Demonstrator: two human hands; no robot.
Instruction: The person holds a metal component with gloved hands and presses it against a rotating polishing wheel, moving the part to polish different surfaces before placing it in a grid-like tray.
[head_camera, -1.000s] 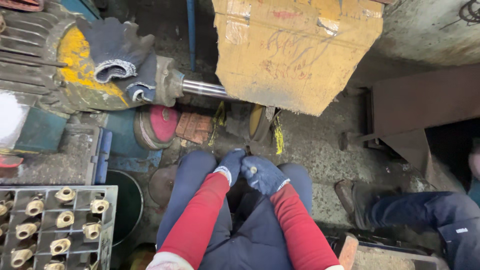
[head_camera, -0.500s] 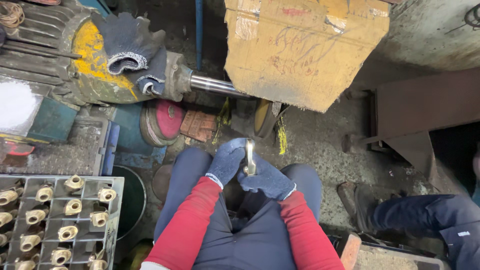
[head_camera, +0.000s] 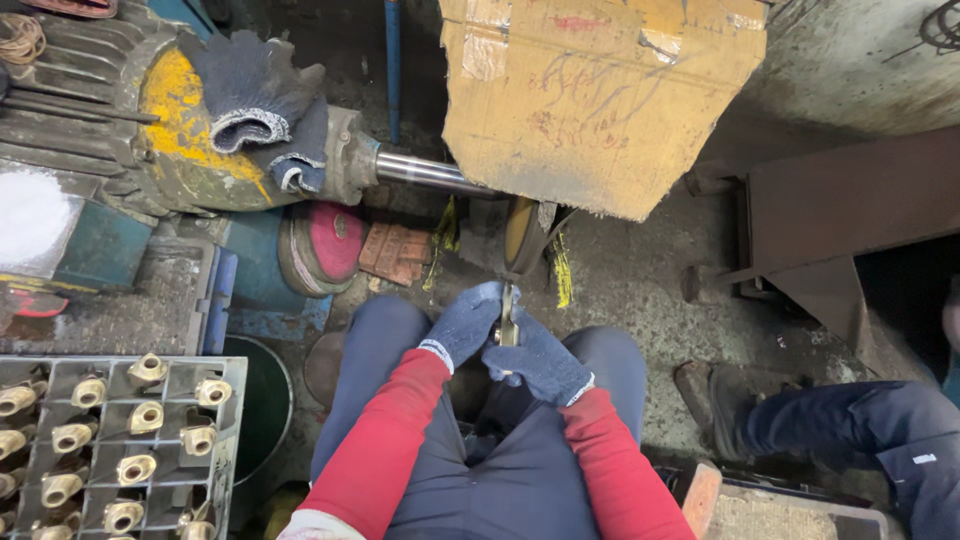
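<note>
Both my hands wear dark blue knit gloves and meet above my knees. My left hand (head_camera: 462, 324) and my right hand (head_camera: 540, 362) together grip a small brass part (head_camera: 509, 322). The part's top end points up at a yellowish buffing wheel (head_camera: 520, 232) just ahead, which hangs under a worn cardboard cover (head_camera: 600, 100); whether they touch I cannot tell. A steel shaft (head_camera: 425, 172) runs from the wheel to a grey and yellow motor (head_camera: 130, 130) at the left.
A grey crate (head_camera: 235, 372) with several brass fittings stands at the lower left. Spare gloves (head_camera: 255, 100) lie over the motor. A red-pink disc (head_camera: 325, 245) and brown compound blocks (head_camera: 395, 252) sit under the shaft. Another person's leg and boot (head_camera: 800, 425) are at the right.
My hands rose from my knees and moved forward with the brass part, bringing it up close to the buffing wheel. The view shifted slightly.
</note>
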